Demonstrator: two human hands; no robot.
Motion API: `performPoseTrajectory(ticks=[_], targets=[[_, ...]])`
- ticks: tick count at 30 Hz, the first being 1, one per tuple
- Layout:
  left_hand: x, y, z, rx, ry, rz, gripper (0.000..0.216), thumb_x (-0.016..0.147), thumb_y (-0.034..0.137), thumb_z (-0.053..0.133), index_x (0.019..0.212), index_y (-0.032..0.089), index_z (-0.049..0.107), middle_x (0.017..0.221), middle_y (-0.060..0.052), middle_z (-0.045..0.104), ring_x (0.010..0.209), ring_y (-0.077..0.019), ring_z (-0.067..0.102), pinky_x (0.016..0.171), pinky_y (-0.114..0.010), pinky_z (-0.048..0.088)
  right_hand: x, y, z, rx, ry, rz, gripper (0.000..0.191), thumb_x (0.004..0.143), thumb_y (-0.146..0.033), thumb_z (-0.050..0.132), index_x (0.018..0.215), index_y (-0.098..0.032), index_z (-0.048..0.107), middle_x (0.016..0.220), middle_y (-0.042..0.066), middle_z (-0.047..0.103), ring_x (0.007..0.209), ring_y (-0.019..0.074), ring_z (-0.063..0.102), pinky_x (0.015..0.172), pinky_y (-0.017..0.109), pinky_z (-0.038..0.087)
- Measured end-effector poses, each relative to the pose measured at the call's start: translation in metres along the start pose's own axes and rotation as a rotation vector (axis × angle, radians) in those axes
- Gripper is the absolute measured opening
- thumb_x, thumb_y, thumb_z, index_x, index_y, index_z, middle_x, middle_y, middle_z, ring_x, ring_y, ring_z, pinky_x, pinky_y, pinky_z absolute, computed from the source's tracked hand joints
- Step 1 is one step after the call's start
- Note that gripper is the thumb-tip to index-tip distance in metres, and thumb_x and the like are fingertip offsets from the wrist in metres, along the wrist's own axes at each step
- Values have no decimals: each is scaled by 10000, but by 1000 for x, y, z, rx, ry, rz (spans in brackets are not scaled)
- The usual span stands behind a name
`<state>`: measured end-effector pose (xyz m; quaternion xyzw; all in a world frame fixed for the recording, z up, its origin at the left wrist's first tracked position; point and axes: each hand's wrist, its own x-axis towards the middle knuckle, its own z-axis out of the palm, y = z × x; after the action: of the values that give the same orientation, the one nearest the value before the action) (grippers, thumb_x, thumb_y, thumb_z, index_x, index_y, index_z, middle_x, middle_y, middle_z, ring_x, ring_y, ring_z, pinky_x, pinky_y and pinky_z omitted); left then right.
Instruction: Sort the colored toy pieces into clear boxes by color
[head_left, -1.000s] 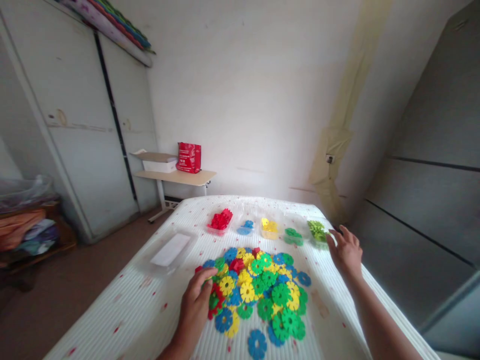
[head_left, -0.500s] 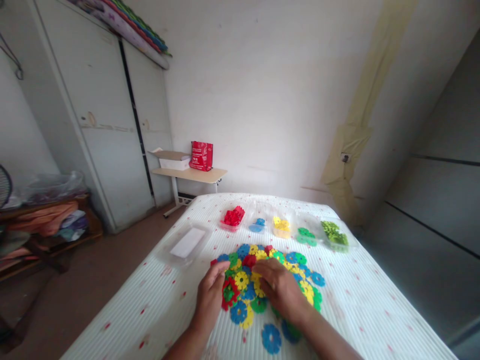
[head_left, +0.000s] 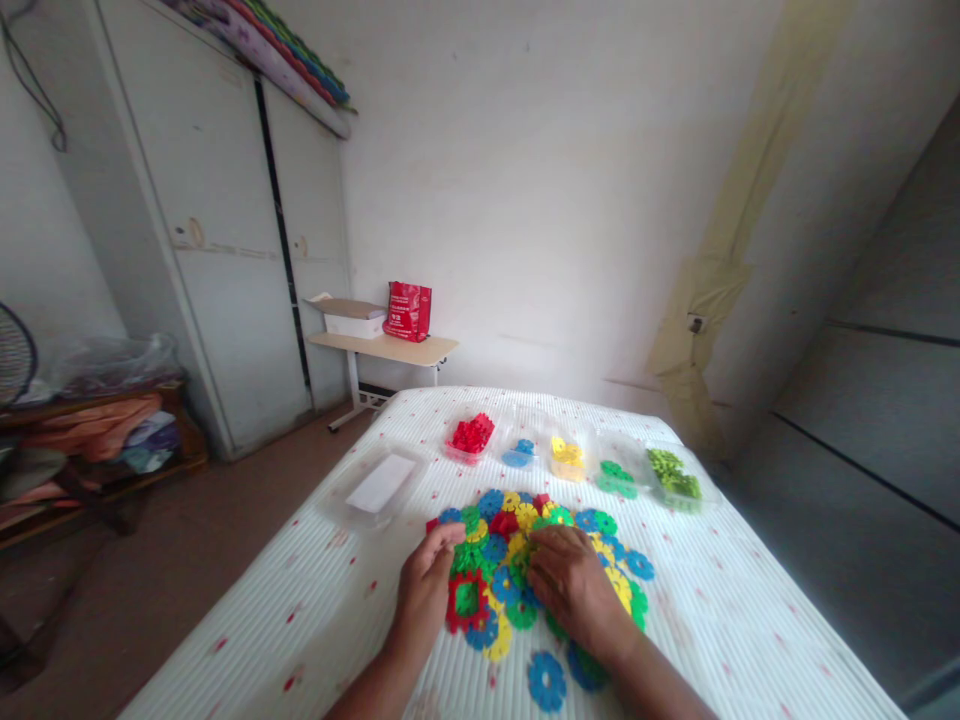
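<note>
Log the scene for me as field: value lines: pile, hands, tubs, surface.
Pile: mixed red, blue, yellow and green plastic pieces, many flower-shaped
Left hand: at the pile's left edge, fingers bent, grip unclear
Right hand: over the pile, fingers down, any hold hidden
Tubs: clear plastic, in a row beyond the pile; left to right red, blue, yellow, green, light-green pieces
Surface: white ribbed cover with red marks

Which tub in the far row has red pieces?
The far row's leftmost tub; the others hold blue pieces, yellow pieces, green pieces and lime-green pieces.
</note>
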<state>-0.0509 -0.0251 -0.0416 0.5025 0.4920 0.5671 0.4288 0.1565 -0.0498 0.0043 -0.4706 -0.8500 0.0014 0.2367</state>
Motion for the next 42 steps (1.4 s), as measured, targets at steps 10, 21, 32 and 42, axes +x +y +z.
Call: performPoseTrajectory(ticks=[10,21,32,42], targets=[[0,-5,-1,14,5,10,507,696,560,515,947,134,627,982,-120,668,950,-254,608,863,-362,458,-9,17,-13,-39,-156,72,449,705,-426,594,1109,-234,559,1070,71,611,1002,253,493,865,402,317],[1,-6,-1,8,-7,20,456,721,514,511,951,136,623,997,-127,667,949,-252,611,875,-375,455,-9,26,-10,-30,72,184,211,866,-295,407,856,-210,600,761,23,632,747,166,571,705,277,380],[2,-11,-1,58,27,73,384,719,439,513,937,148,635,974,-104,667,934,-246,607,865,-381,453,-13,56,-15,298,112,531,192,758,-294,453,655,-193,579,599,-19,583,582,124,530,542,222,382],[5,-16,-3,108,4,15,436,689,473,521,962,150,628,1000,-102,659,959,-261,595,907,-407,427,-12,41,-17,6,-122,601,305,636,-316,631,922,-211,625,886,32,649,769,166,591,650,235,382]])
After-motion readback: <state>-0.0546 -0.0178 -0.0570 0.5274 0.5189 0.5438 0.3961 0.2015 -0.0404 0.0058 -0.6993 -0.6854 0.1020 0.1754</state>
